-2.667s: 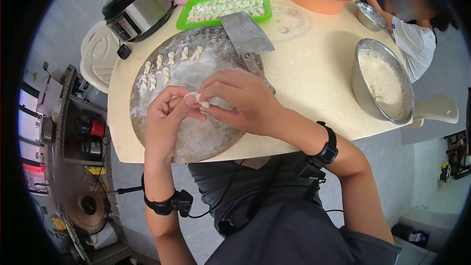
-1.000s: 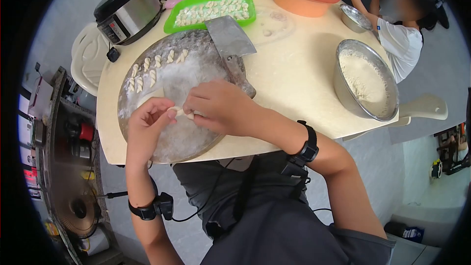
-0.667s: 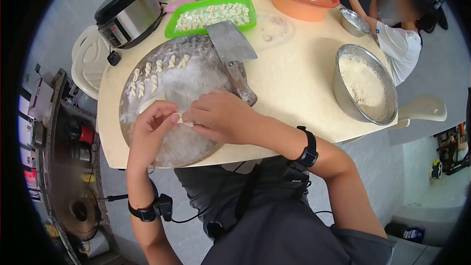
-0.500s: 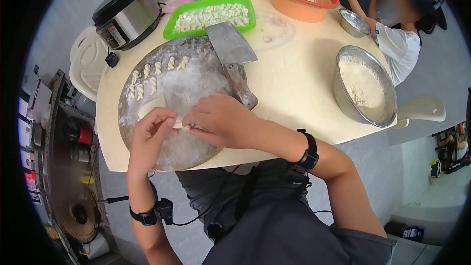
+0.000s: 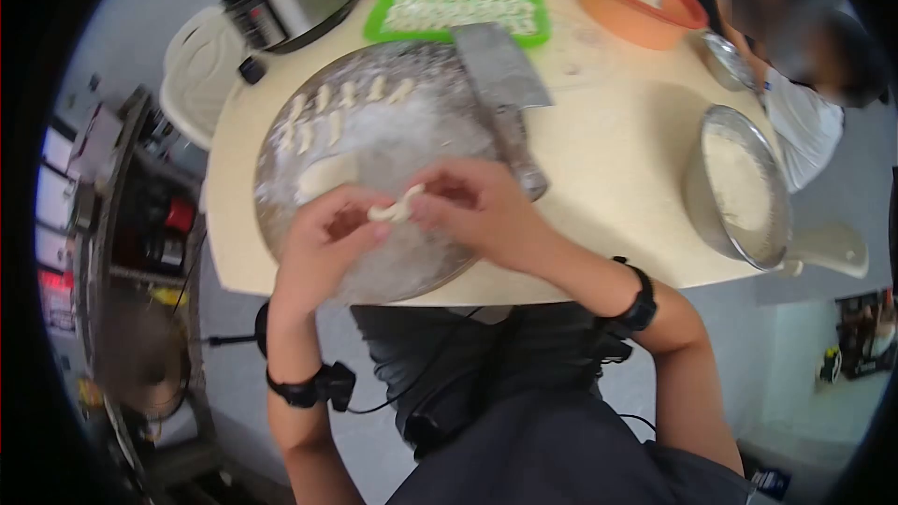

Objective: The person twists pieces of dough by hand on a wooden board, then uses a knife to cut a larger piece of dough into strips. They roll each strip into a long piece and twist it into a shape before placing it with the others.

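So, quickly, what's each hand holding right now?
Left hand: fingers closed, pinching one end of a small dough twist.
Right hand: fingers closed, pinching the other end of that twist.

Left hand [image 5: 329,236], right hand [image 5: 486,210] close together — fingers [image 5: 447,175] curled, thumbs [image 5: 371,239] pinching — right forearm [image 5: 585,271] slanting inward.

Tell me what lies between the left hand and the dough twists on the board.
In the head view, a pale piece of dough lies between the left hand and those twists.
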`<state>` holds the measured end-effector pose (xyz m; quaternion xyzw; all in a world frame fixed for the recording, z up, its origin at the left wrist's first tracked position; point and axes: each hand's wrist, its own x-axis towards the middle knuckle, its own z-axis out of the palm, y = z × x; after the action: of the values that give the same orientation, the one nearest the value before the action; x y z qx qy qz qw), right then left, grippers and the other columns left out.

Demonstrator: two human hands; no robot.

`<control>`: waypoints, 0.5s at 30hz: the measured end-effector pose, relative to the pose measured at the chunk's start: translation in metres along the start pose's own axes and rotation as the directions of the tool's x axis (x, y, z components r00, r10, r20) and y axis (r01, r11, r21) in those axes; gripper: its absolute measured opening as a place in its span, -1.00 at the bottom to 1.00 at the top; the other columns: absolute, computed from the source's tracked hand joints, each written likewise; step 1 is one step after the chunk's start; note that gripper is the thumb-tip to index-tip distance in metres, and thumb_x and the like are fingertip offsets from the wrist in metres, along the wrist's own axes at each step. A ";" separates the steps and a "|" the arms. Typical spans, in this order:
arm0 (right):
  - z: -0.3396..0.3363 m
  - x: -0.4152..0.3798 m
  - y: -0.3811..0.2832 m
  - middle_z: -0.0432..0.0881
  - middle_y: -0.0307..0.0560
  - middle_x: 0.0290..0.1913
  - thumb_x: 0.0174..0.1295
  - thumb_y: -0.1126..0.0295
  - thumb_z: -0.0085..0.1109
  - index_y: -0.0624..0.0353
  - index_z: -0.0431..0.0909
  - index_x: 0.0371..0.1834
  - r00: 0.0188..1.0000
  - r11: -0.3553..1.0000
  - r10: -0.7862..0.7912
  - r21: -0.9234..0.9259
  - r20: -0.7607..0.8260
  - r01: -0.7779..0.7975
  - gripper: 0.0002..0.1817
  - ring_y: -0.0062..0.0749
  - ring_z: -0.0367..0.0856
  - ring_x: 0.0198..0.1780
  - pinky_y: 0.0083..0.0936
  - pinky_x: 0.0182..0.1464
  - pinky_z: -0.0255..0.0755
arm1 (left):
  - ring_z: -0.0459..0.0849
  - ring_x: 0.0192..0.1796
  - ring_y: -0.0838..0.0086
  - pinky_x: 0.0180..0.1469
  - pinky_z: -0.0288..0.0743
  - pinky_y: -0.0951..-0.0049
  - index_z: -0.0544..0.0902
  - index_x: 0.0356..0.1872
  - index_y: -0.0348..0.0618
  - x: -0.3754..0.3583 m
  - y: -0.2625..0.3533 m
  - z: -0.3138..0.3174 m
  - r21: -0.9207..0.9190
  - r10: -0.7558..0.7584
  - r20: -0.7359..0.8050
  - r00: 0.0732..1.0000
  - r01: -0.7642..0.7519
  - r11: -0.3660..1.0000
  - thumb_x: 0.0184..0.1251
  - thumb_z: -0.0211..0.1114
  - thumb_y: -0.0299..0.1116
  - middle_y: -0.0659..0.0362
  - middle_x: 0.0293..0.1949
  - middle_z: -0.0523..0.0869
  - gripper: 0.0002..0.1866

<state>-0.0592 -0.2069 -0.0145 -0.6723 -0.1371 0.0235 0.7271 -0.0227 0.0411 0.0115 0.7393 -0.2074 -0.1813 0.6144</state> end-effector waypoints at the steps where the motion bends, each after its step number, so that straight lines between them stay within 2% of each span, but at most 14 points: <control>1: -0.001 0.001 -0.001 0.86 -0.05 -0.11 0.60 0.35 0.34 0.30 0.72 0.16 0.999 0.996 0.045 0.081 0.023 -0.047 -0.74 -0.49 0.80 -0.19 -0.48 -0.08 0.69 | 0.72 -0.03 0.61 0.06 0.59 0.52 0.74 0.16 -0.26 0.000 0.004 0.001 -0.021 0.002 -0.019 1.000 -0.003 1.000 0.50 0.47 -0.55 0.27 -0.08 0.80 -0.73; 3: -0.004 0.000 -0.009 0.85 -0.01 -0.09 0.62 0.33 0.32 0.33 0.70 0.19 0.988 0.964 0.141 0.218 0.063 -0.151 -0.71 -0.46 0.83 -0.18 -0.47 -0.06 0.72 | 0.69 -0.03 0.68 0.07 0.56 0.54 0.75 0.14 -0.24 0.004 0.009 0.004 -0.075 0.017 -0.039 0.999 -0.019 0.997 0.54 0.48 -0.55 0.32 -0.08 0.78 -0.77; 6: -0.003 -0.003 -0.018 0.85 0.02 -0.08 0.66 0.27 0.27 0.34 0.68 0.21 0.962 0.901 0.255 0.338 0.096 -0.272 -0.67 -0.42 0.86 -0.16 -0.45 -0.05 0.75 | 0.73 -0.01 0.62 0.09 0.59 0.52 0.74 0.10 -0.28 0.007 0.013 0.004 -0.074 0.019 -0.069 0.997 -0.024 0.997 0.57 0.45 -0.54 0.27 -0.08 0.80 -0.81; 9: -0.006 -0.004 -0.017 0.84 0.00 -0.06 0.66 0.16 0.27 0.32 0.70 0.18 0.947 0.863 0.286 0.392 0.144 -0.320 -0.62 -0.40 0.84 -0.16 -0.45 -0.04 0.75 | 0.78 -0.01 0.56 0.11 0.62 0.50 0.73 0.09 -0.31 0.012 0.028 0.012 -0.117 0.088 -0.061 0.994 -0.095 0.989 0.58 0.43 -0.55 0.21 -0.08 0.83 -0.83; 15: -0.007 -0.005 -0.012 0.80 -0.04 -0.06 0.67 0.16 0.25 0.28 0.69 0.17 0.938 0.815 0.294 0.465 0.184 -0.347 -0.64 -0.39 0.83 -0.13 -0.43 -0.02 0.73 | 0.82 -0.09 0.50 0.12 0.64 0.45 0.72 0.07 -0.32 0.020 0.045 0.007 -0.044 0.049 0.032 0.998 -0.047 0.998 0.61 0.41 -0.50 0.16 -0.08 0.86 -0.84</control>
<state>-0.0643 -0.2161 -0.0035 -0.4769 -0.0487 0.2144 0.8510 -0.0134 0.0176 0.0544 0.7177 -0.2312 -0.1831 0.6308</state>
